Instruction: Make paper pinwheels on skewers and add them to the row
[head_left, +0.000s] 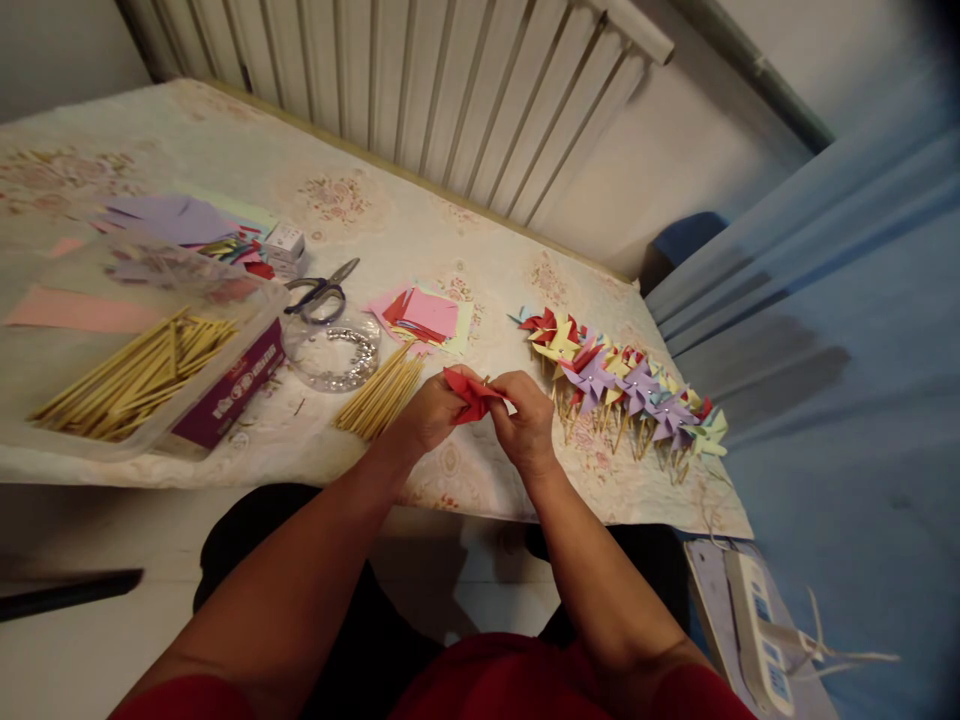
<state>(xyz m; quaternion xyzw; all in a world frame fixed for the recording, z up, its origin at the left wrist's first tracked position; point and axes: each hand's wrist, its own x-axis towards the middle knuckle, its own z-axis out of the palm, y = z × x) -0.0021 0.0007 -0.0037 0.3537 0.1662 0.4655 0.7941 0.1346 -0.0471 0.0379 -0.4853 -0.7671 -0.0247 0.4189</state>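
A red paper pinwheel (472,397) is held between my two hands above the table's front edge. My left hand (435,410) pinches its left side. On its right side, the fingers of my right hand (525,415) are closed, gripping the paper near its middle. A small bit sticks up at the pinwheel's centre, too small to name. Left of my left hand lies a bundle of thin wooden sticks (381,392). Just behind the hands sits a stack of coloured paper squares (426,315), pink on top. To the right, finished pinwheels on sticks (592,380) lie in a row.
A clear round dish (334,355) holds small shiny pins, with scissors (324,293) behind it. At left stands a plastic bin (150,440) of sticks (142,375). Paper scraps (169,218) and small white boxes (285,245) lie beyond. A power strip (761,630) is at lower right.
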